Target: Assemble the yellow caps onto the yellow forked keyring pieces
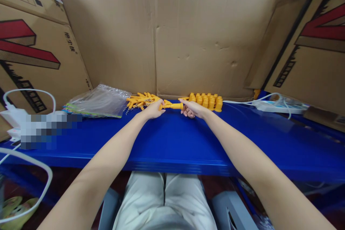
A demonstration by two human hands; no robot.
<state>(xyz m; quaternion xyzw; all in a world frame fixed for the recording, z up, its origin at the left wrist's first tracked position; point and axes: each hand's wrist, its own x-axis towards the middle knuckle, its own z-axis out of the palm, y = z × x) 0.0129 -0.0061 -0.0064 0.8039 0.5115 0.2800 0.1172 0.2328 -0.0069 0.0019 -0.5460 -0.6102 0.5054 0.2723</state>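
Note:
A yellow plastic rod-shaped piece (174, 106) lies level between my two hands, low over the blue table. My left hand (154, 110) is closed round its left end, thumb and fingers pinching it. My right hand (192, 109) has its fingers curled at the right end, which they partly hide. Just behind my left hand spreads a pile of yellow plastic pieces (138, 100), with thin dark metal spirals among them. Beside my right hand, several yellow stubby plastic pieces (206, 100) stand upright in rows. Another slim yellow piece shows above my right fingers.
Clear plastic bags (104, 99) lie left of the pile. A tall cardboard sheet (205, 43) closes off the back of the blue table (172, 143). A white power strip (279, 106) with cables sits at right; white plugs (17, 116) and a cable are at left.

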